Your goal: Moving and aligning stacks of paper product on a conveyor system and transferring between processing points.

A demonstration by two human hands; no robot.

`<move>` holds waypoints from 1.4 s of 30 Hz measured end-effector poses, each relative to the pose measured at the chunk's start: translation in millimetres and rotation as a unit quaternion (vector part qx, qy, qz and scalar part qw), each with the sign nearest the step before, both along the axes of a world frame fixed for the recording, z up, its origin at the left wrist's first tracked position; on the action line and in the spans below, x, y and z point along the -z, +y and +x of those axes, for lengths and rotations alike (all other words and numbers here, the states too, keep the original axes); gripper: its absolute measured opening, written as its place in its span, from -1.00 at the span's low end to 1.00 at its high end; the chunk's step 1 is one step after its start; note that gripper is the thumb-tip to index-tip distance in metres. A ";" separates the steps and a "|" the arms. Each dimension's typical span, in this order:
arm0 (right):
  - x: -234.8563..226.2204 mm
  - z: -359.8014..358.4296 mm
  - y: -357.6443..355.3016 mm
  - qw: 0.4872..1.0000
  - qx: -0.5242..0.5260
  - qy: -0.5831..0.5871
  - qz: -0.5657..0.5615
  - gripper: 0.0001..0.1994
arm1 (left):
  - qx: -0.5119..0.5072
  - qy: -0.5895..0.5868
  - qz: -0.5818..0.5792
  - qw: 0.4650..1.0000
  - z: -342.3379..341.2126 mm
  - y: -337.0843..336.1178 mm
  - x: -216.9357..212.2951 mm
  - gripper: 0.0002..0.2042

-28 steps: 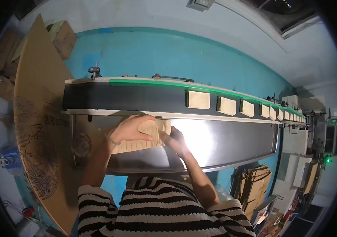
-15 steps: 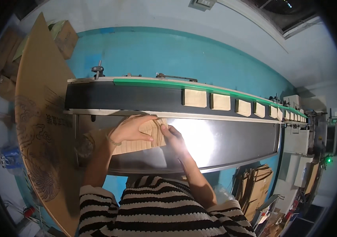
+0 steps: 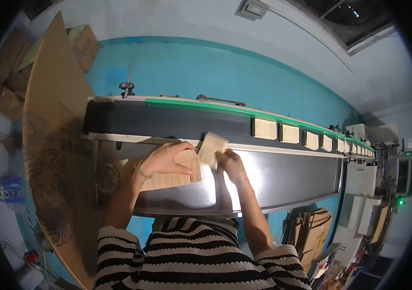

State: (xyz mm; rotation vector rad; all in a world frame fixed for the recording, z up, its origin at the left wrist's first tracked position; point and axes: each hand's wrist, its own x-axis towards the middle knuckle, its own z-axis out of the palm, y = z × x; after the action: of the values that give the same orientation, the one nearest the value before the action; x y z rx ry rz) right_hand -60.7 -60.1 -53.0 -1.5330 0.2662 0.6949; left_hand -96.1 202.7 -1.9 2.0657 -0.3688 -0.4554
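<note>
Over the shiny metal tabletop (image 3: 288,173), the right hand (image 3: 233,166) now pinches one motion-blurred cream packet (image 3: 213,150) in its fingers, newly parted from the stack (image 3: 167,181) that the left hand (image 3: 161,159) clasps between thumb and spread fingers.

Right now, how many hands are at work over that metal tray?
2. The left hand grasps the stack of pale pieces; the right hand, just right of the stack, holds a blurred pale piece. No other hand shows or seems hidden.
</note>
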 end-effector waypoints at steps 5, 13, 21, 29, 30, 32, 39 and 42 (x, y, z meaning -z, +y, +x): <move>-31.3 -18.1 46.3 0.993 -0.001 -0.095 -0.076 -0.48 | -0.007 0.011 0.003 1.000 -0.3 2.5 3.0 -0.32; -11.1 -33.7 48.2 0.999 -0.042 0.024 -0.001 -0.55 | -0.013 -0.027 0.014 0.999 -5.1 18.0 -4.4 -0.30; -3.3 -7.0 59.0 0.996 0.039 -0.079 0.013 -0.54 | -0.028 0.006 0.008 1.000 -2.5 20.9 2.1 -0.32; -12.0 -40.1 74.1 0.996 0.000 0.075 0.043 -0.57 | -0.043 0.012 -0.012 0.999 -20.0 36.0 -4.0 -0.35; -7.8 -41.1 70.1 0.996 -0.002 0.075 0.043 -0.57 | -0.045 0.012 -0.011 0.999 -20.9 37.5 -5.6 -0.35; -1.3 -45.5 61.6 0.971 -0.151 -0.146 -0.115 -0.65 | -0.036 0.022 -0.002 0.999 -22.7 39.9 -9.5 -0.36; -27.2 -25.0 84.6 0.994 -0.068 -0.077 -0.038 -0.47 | -0.054 0.013 0.001 0.998 -23.6 39.7 -6.6 -0.37; -36.7 -51.5 104.8 0.976 -0.173 -0.094 -0.098 -0.48 | -0.055 0.018 -0.022 0.998 -29.2 47.6 -9.8 -0.36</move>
State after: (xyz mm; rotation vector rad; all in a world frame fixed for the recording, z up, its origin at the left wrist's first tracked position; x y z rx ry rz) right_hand -112.2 44.6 -16.4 -1.8450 -0.0810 0.8060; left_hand -125.2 250.3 7.9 2.0210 -0.2396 -0.4141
